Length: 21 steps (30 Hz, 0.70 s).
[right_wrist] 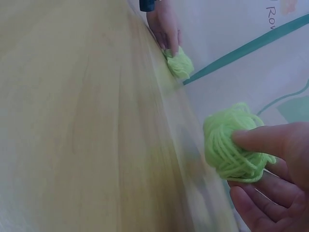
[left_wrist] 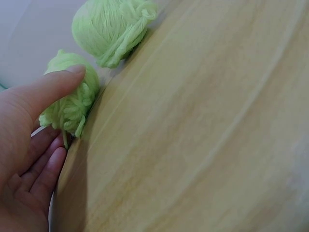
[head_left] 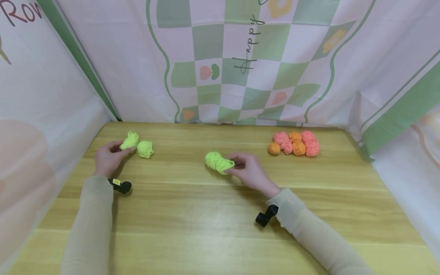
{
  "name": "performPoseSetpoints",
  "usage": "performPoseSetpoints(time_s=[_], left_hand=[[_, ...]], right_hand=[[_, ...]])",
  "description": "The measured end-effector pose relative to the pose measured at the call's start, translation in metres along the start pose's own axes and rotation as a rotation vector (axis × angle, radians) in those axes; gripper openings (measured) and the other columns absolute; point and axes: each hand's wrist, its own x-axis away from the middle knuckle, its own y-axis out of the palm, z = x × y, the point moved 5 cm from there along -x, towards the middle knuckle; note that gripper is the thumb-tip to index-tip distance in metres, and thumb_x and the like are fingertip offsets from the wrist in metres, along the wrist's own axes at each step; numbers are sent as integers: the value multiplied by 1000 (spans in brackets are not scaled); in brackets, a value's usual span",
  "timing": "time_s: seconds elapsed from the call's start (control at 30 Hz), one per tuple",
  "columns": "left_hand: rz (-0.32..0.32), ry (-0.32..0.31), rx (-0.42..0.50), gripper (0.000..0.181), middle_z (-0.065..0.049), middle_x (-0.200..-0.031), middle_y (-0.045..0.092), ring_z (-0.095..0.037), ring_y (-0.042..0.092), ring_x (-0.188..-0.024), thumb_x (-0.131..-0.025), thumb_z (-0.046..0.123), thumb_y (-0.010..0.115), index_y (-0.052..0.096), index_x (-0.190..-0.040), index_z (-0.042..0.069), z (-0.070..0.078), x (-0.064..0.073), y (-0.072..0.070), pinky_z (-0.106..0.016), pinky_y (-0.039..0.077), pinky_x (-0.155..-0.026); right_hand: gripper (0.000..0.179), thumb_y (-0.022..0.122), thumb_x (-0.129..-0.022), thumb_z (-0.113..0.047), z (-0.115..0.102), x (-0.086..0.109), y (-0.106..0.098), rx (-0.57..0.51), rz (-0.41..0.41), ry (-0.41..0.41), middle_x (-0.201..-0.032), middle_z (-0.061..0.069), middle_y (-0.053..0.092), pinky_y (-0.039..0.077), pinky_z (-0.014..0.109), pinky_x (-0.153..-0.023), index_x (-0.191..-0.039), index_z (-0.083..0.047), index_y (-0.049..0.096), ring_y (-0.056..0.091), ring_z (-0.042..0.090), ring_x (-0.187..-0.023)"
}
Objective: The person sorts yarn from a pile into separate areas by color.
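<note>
At the table's far left, my left hand [head_left: 109,157] grips a lime-green yarn ball [head_left: 130,141], thumb on one side and fingers around the other. Just right of it a second lime-green yarn ball [head_left: 145,149] lies on the wood; in the left wrist view that other ball [left_wrist: 111,31] shows loose strands along its edge. Near the middle of the table my right hand [head_left: 250,170] pinches an oblong lime-green yarn ball [head_left: 219,162] by its right end. The right wrist view shows the thumb pressed on this yarn ball [right_wrist: 236,150], with fingers beneath it.
At the back right, a cluster of pink yarn balls [head_left: 311,144] and orange yarn balls [head_left: 298,147] sits on the wooden table [head_left: 192,229]. A printed cloth curtain [head_left: 237,91] hangs along the back edge, with more cloth at both sides.
</note>
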Motion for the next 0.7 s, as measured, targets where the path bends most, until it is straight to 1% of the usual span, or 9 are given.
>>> performPoseSetpoints(time_s=[0.1,0.33,0.5,0.7], left_hand=[[-3,0,0,65,-20,-125,65,-17,55,-101,-88,42,81,63,-136,1,1,1,0,-20,43,-83],[-10,2,-3,66,-20,-124,65,-17,55,-100,-88,44,80,63,-136,1,1,1,0,-21,44,-82],[-8,1,-2,66,-19,-125,65,-16,55,-101,-88,44,80,63,-136,2,1,0,0,-21,43,-83],[-11,-7,7,66,-19,-125,64,-17,55,-101,-88,44,80,63,-136,2,1,1,0,-21,43,-83]], right_hand=[[34,83,-84,-6,-1,0,3,-8,-14,8,-102,4,73,58,34,-81,-117,-6,72,68,19,-88],[35,83,-84,-4,-2,0,11,-22,-18,10,-103,4,72,58,32,-80,-117,-5,72,68,19,-88],[34,82,-84,-4,-5,-2,16,-38,-23,-4,-104,4,73,58,32,-80,-116,-5,72,68,19,-89],[33,83,-83,-3,-9,-3,23,-52,-29,-39,-101,4,73,59,32,-78,-114,-4,72,69,20,-86]])
